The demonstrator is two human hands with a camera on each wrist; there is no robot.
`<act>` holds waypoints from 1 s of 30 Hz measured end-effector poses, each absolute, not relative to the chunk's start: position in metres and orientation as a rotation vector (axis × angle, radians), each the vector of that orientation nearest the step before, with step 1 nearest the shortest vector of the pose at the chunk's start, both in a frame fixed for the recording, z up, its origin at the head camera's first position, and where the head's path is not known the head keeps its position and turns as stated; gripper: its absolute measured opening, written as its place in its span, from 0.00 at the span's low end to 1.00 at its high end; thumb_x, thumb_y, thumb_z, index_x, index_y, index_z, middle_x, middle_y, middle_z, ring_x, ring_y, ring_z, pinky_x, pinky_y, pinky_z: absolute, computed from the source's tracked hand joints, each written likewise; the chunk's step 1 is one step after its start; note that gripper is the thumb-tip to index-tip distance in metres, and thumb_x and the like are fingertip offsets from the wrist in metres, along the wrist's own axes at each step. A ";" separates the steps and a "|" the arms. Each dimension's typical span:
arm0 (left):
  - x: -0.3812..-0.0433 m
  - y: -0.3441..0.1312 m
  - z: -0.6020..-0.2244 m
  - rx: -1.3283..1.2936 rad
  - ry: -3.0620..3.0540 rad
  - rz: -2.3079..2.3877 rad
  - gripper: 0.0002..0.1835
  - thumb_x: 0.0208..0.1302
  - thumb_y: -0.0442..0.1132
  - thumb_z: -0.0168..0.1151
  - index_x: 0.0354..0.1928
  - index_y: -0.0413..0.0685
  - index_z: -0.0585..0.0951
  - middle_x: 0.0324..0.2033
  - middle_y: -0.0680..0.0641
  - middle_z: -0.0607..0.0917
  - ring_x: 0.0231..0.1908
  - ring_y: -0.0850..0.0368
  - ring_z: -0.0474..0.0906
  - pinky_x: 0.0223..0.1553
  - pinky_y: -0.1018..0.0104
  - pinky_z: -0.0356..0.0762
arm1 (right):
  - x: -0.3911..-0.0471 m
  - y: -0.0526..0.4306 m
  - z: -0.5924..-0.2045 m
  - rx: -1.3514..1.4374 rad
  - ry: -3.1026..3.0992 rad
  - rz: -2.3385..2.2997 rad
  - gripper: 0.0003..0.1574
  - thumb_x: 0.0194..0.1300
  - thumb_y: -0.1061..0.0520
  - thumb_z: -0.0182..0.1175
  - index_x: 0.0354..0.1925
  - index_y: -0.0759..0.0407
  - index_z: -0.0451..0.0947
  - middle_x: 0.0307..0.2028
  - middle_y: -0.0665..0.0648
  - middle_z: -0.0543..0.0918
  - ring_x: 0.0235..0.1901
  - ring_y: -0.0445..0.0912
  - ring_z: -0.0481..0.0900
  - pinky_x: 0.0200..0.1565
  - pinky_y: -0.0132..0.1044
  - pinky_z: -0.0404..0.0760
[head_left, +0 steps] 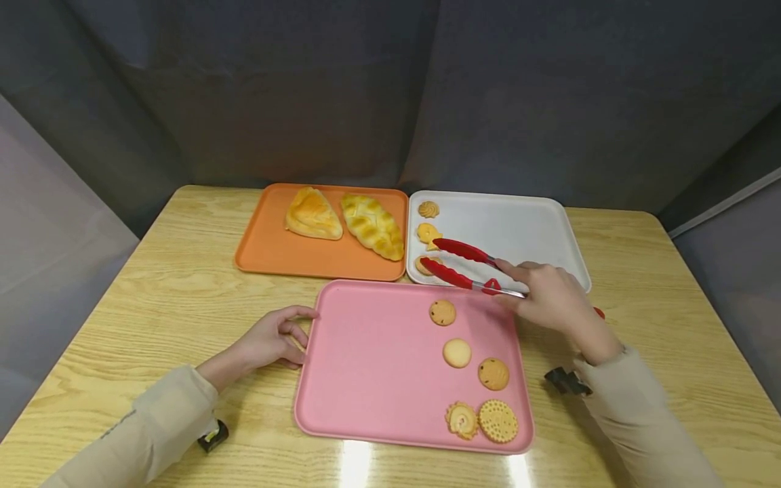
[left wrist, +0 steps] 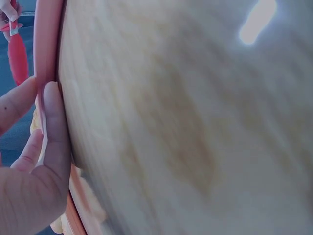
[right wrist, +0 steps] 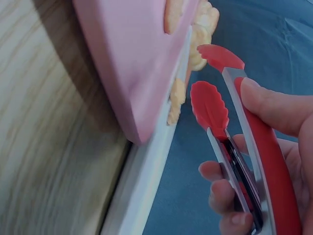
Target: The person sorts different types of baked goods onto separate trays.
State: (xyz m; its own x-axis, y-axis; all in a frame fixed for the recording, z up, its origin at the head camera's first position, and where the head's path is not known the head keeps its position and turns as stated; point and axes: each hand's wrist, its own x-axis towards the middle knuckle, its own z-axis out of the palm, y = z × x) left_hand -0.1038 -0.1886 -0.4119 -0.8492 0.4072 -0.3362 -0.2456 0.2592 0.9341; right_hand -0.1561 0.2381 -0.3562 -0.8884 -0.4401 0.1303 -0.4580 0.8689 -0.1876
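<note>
My left hand (head_left: 268,339) pinches the left rim of the pink tray (head_left: 366,366) between thumb and finger. In my right hand (head_left: 552,295) is a pair of red-tipped tongs (right wrist: 266,161), its tips spread apart with nothing between them. They hover over the left part of the white tray (head_left: 518,224), close to a fish-shaped cookie (head_left: 428,234) and a cookie (head_left: 419,263) partly hidden by the lower tip. A swirled cookie (head_left: 428,209) lies behind those. On the pink tray's right side lie several cookies, among them a round dotted one (head_left: 497,421) and a plain one (head_left: 457,353).
An orange tray (head_left: 281,263) at the back left holds a triangular pastry (head_left: 313,214) and a braided bread (head_left: 373,226). It adjoins the white tray. All the trays stand on a wooden table (head_left: 183,291), with a dark curtain (head_left: 293,95) behind.
</note>
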 end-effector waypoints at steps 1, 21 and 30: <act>-0.104 -0.189 -0.412 0.147 2.013 1.633 0.38 0.45 0.18 0.62 0.62 0.33 0.63 0.29 0.40 0.77 0.21 0.54 0.79 0.25 0.58 0.82 | -0.155 0.240 -0.355 0.710 -2.944 0.343 0.37 0.49 0.49 0.67 0.57 0.60 0.73 0.36 0.62 0.82 0.25 0.49 0.76 0.23 0.39 0.72; -0.104 -0.188 -0.410 0.139 2.024 1.627 0.38 0.44 0.17 0.62 0.61 0.33 0.63 0.28 0.40 0.76 0.21 0.54 0.78 0.26 0.58 0.82 | -0.129 0.254 -0.345 0.768 -2.865 0.391 0.36 0.44 0.54 0.71 0.54 0.62 0.75 0.33 0.61 0.82 0.19 0.44 0.68 0.18 0.31 0.65; -0.103 -0.188 -0.410 0.140 2.022 1.624 0.38 0.44 0.18 0.62 0.62 0.34 0.63 0.29 0.40 0.76 0.21 0.54 0.78 0.25 0.58 0.81 | -0.118 0.258 -0.347 0.812 -2.836 0.358 0.38 0.42 0.50 0.72 0.54 0.60 0.76 0.32 0.59 0.82 0.16 0.38 0.63 0.16 0.29 0.62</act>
